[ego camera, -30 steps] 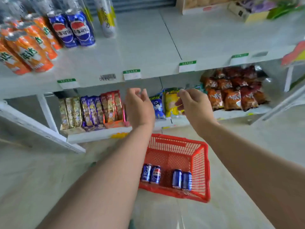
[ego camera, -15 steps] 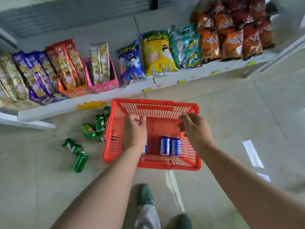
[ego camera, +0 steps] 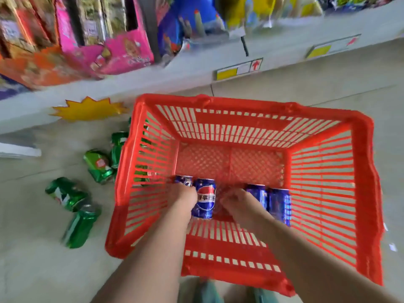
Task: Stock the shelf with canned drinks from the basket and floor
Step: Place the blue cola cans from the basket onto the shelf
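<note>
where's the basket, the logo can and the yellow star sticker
basket [ego camera: 247, 103]: head view, far rim
logo can [ego camera: 205, 196]: head view, printed side
yellow star sticker [ego camera: 87, 109]: head view, its middle

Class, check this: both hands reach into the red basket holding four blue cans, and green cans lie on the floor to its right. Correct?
Wrong side. The head view shows the green cans on the floor to the left of the red basket, not its right. The left hand and right hand do reach in among four blue cans.
</note>
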Available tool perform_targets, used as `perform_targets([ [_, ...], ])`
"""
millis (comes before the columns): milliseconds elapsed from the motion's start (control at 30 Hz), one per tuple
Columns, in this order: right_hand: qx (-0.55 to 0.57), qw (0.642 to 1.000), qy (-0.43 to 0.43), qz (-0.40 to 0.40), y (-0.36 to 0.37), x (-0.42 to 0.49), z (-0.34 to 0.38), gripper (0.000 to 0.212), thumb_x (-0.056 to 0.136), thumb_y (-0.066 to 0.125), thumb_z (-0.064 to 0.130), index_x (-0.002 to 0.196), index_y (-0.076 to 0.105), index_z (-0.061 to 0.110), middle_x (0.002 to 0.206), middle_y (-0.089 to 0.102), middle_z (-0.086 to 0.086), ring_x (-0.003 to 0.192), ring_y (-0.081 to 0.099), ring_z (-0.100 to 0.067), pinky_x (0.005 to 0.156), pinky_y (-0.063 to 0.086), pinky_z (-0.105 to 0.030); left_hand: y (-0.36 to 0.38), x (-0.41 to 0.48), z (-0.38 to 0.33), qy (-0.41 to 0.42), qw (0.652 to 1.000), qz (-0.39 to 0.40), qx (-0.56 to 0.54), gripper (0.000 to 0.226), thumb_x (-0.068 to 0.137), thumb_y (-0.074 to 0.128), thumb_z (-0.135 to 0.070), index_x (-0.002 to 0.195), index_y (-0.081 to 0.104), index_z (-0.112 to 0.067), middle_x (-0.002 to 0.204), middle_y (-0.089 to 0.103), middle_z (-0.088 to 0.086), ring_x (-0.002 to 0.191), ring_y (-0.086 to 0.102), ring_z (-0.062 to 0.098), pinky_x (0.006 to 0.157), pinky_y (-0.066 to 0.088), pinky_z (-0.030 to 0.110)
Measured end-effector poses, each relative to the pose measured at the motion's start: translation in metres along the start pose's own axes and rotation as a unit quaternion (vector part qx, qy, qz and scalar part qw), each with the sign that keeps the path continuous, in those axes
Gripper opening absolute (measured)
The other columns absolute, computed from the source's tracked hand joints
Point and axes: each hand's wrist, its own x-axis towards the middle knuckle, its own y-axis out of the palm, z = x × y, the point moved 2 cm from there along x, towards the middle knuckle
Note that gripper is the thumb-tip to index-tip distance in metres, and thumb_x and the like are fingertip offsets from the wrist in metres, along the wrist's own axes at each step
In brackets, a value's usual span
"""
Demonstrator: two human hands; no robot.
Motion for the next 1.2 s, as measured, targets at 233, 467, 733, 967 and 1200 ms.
perform_targets([
  [233, 0.072, 0.995, 0.013, 0.063, 0.049, 0.06, -0.025, 0.025, 0.088, 0.071, 0.03, 0.109, 0.067, 0.018, 0.095, 0.073, 0.0, 0.084, 0.068, -0.018, 0.071, 0.054, -0.033, 0.007, 0.052, 0.019, -0.019, 0.996, -0.039, 0.075, 0.068, 0.076, 0.078, -0.026, 0.131, 0.044, -0.007, 0.125, 0.058, 0.014, 0.108, 0.061, 0.033, 0.089, 0.052, 0.039],
  [467, 0.104, 0.992, 0.036, 0.062, 0.052, 0.067, -0.027, 0.017, 0.077, 0.082, 0.026, 0.081, 0.066, 0.024, 0.086, 0.072, 0.0, 0.086, 0.069, -0.016, 0.078, 0.057, -0.029, 0.01, 0.056, 0.018, -0.01, 0.995, 0.053, 0.085, 0.058, 0.073, 0.081, -0.029, 0.117, 0.052, -0.005, 0.111, 0.063, 0.01, 0.091, 0.061, 0.027, 0.082, 0.051, 0.035],
  [733, 0.096, 0.994, 0.027, -0.051, 0.032, 0.054, -0.029, 0.028, 0.075, 0.081, 0.039, 0.09, 0.071, 0.018, 0.081, 0.072, -0.001, 0.076, 0.066, -0.017, 0.06, 0.048, -0.027, 0.009, 0.033, 0.019, -0.003, 1.0, 0.02, 0.006, 0.045, 0.061, 0.089, -0.03, 0.081, 0.053, -0.01, 0.085, 0.063, 0.007, 0.077, 0.062, 0.024, 0.074, 0.055, 0.034],
  [967, 0.117, 0.987, 0.013, -0.112, -0.004, -0.013, 0.006, 0.036, 0.075, 0.081, 0.035, 0.101, 0.065, 0.016, 0.086, 0.069, 0.001, 0.074, 0.064, -0.015, 0.058, 0.047, -0.027, -0.037, -0.045, 0.0, 0.048, 0.998, -0.017, -0.047, 0.064, 0.054, 0.09, -0.034, 0.105, 0.058, -0.012, 0.101, 0.065, 0.006, 0.09, 0.065, 0.027, 0.083, 0.055, 0.04],
  [1200, 0.105, 0.983, -0.056, -0.137, -0.071, -0.111, 0.09, 0.026, 0.075, 0.081, 0.033, 0.092, 0.071, 0.016, 0.074, 0.069, 0.002, 0.063, 0.062, -0.012, 0.051, 0.043, -0.024, -0.126, -0.141, -0.033, 0.078, 0.992, -0.018, -0.098, 0.05, 0.052, 0.09, -0.033, 0.093, 0.066, -0.016, 0.088, 0.071, 0.003, 0.069, 0.068, 0.02, 0.069, 0.057, 0.032],
])
